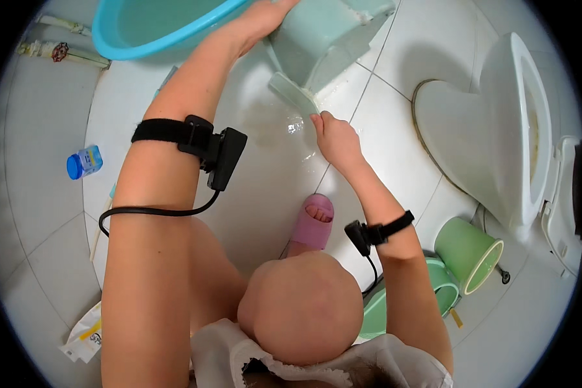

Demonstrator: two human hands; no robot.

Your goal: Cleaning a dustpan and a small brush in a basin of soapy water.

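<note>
A pale green plastic bin [326,48] is tilted on its side over the wet tiles, with white suds along its edges. My right hand [337,141] is closed on the near end of its rim, thumb on top. At the bin's upper left, my left hand [262,24] grips it, though the top of the picture cuts off most of the fingers. Just left of that hand, a blue basin [119,52] holds cloudy water. Both forearms wear black straps with small devices and cables.
A white toilet [465,123] stands on the right. Below it are a green bucket [462,249] lying tipped and a green basin [443,284]. A blue-lidded jar [85,161] and pipes with a red valve [60,52] are on the left. My foot wears a pink slipper [310,229].
</note>
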